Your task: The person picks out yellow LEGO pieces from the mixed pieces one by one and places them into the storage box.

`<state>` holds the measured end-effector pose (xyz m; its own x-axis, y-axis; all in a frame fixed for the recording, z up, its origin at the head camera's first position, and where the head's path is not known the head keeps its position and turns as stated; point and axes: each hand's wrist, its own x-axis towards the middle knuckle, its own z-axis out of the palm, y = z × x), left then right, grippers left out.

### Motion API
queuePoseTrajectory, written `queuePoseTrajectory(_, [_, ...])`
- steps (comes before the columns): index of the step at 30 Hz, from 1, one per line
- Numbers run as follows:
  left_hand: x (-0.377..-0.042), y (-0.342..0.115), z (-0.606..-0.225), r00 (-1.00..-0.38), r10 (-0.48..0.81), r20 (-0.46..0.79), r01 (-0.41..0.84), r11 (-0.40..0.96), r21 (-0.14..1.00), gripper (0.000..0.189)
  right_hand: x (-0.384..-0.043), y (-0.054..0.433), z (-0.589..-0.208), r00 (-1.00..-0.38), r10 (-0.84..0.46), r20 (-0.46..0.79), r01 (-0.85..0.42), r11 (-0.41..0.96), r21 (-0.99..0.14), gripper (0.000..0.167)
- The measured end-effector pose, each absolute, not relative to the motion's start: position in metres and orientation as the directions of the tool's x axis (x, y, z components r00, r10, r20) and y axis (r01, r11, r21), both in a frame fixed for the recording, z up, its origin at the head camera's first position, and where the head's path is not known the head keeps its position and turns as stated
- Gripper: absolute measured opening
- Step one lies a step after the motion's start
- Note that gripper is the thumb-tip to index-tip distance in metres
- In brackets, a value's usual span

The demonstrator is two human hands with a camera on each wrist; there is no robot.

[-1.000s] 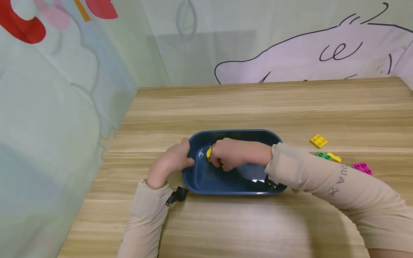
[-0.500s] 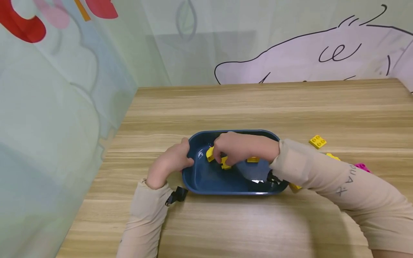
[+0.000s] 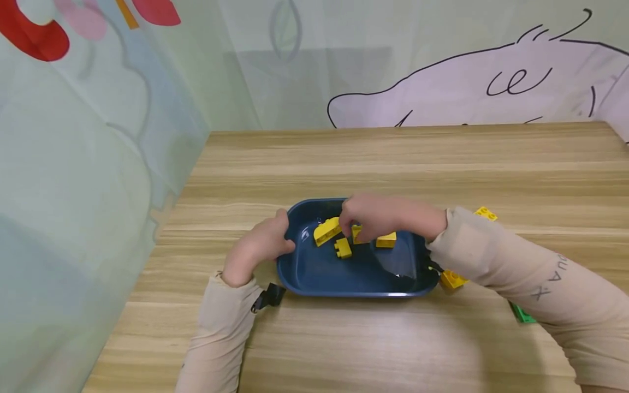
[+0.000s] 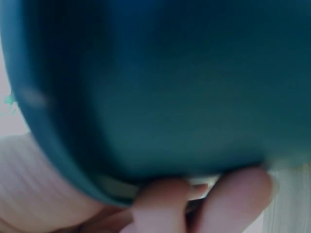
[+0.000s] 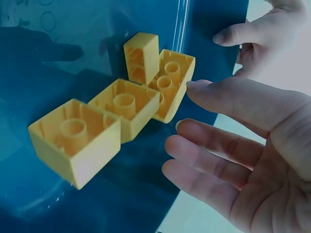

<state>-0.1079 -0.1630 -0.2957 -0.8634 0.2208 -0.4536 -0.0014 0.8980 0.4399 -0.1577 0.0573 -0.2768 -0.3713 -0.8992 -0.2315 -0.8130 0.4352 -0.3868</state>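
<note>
A dark blue tray (image 3: 314, 278) lies on the table. My left hand (image 3: 257, 243) grips its left end, thumb at the rim; in the left wrist view, fingers (image 4: 238, 199) curl against the tray's wall (image 4: 184, 111). Over the tray's middle, my right hand (image 3: 373, 214) hovers with loosely bent fingers, holding nothing. Inside lie a long yellow toy brick (image 3: 326, 232), a small one (image 3: 343, 248), one partly behind the fingers (image 3: 357, 231), and another (image 3: 386, 240) to the right. In the right wrist view, the right thumb comes close to the long brick (image 5: 176, 80), whose hollow underside shows.
Right of the tray, yellow bricks (image 3: 453, 279) sit close to its right end, partly behind the right sleeve. Another yellow brick (image 3: 485, 213) lies farther back, and a green brick (image 3: 522, 313) peeks out below the forearm. A printed wall (image 3: 275, 82) borders the table's back edge.
My right hand has moved right and slightly away from me, uncovering the yellow bricks in the tray. Its sleeve now hides the pink brick. My left hand has stayed at the tray's end.
</note>
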Motion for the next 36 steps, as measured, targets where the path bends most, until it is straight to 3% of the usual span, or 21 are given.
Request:
queuePoseTrajectory(17, [-0.108,-0.162,-0.295,-0.863,0.223,-0.454,0.002,0.899,0.439,0.041,-0.166,0.089,-0.273,-0.476,-0.849,-0.227,-0.766,0.528,-0.366,0.015])
queuePoseTrajectory(27, [-0.108,-0.160,-0.295,-0.862,0.237,-0.448,0.017,0.896,0.443,0.041,-0.172,0.109,-0.272,-0.482,-0.860,-0.169,-0.781,0.509,-0.363,0.014])
queuePoseTrajectory(36, [-0.109,-0.158,-0.295,-0.858,0.227,-0.461,0.007,0.903,0.431,0.049,-0.171,0.128,-0.269,-0.530,-0.830,-0.173,-0.756,0.556,-0.346,0.014])
